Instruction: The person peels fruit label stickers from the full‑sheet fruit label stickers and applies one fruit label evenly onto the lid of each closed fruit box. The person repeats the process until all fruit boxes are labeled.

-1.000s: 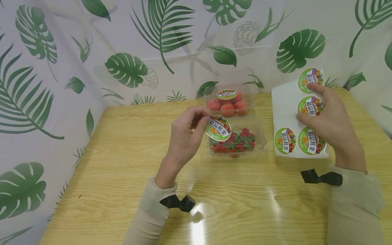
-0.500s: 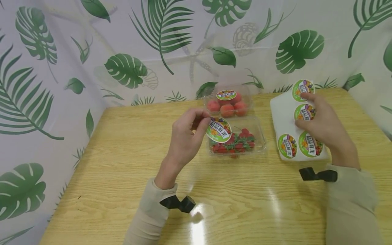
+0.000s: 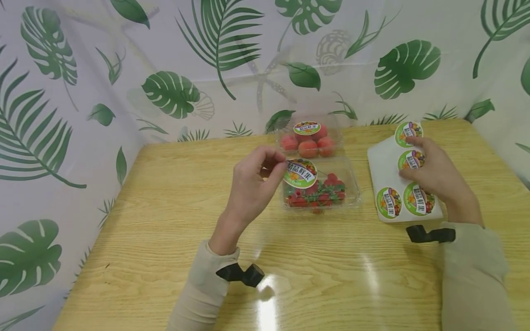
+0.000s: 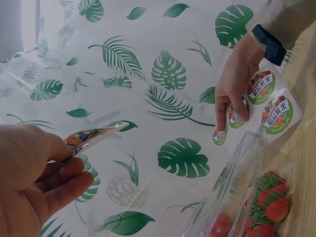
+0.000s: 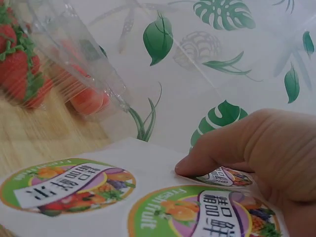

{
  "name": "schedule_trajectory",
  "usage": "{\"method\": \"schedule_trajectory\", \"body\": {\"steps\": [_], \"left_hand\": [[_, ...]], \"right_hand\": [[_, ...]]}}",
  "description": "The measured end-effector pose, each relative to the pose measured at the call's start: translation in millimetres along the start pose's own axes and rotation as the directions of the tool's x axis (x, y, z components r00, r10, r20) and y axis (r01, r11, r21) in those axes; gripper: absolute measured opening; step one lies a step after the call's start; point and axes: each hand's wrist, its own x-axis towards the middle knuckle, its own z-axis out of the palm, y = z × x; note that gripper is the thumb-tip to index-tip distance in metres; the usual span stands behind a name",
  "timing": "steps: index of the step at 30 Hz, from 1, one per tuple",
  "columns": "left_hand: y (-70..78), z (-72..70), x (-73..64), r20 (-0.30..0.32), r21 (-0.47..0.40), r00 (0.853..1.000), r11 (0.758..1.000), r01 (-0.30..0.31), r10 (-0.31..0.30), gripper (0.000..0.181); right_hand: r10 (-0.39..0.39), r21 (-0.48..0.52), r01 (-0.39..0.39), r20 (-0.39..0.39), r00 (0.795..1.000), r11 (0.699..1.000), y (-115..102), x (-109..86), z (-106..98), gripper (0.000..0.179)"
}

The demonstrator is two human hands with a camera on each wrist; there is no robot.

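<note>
My left hand (image 3: 254,184) pinches a round fruit sticker (image 3: 301,174) by its edge, thumb against finger, above the clear clamshell box of strawberries (image 3: 316,195). The sticker shows nearly edge-on in the left wrist view, over my curled lower fingers (image 4: 74,190). On the right, my right hand (image 3: 439,177) touches the white sticker sheet (image 3: 381,161) with its thumb and forefinger spread apart on the upper stickers. Two more stickers, one of them a lower-left sticker (image 3: 388,202), show near the sheet's front edge. My palm hides part of the sheet's right side.
Behind the strawberries stands another clear box of round reddish fruit (image 3: 308,148), a sticker (image 3: 307,128) on its lid. A leaf-print cloth (image 3: 248,59) hangs along the back of the wooden table (image 3: 186,184). Black bands circle both sleeves.
The sticker sheet has come down and toward me, with my right hand moving slightly left and down on it. My left hand has stayed nearly still while its sticker turned a little.
</note>
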Motion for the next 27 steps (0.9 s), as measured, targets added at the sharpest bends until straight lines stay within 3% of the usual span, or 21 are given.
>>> {"method": "schedule_trajectory", "body": {"steps": [11,19,27], "left_hand": [[-0.4,-0.5,-0.4,-0.001,-0.004,1.000,1.000,0.015,-0.015,0.005],[-0.5,-0.2,-0.9,0.005,-0.006,1.000,1.000,0.012,-0.012,0.004],[-1.6,0.1,-1.0,0.003,-0.012,1.000,1.000,0.011,-0.011,0.004]], "right_hand": [[0.015,-0.067,-0.013,0.023,1.000,0.998,20.7,8.9,5.5,0.085],[0.080,-0.094,-0.071,0.101,0.992,0.993,36.8,12.5,12.4,0.087],[0.080,-0.140,-0.059,0.154,0.985,0.988,44.0,13.7,12.8,0.088]]}}
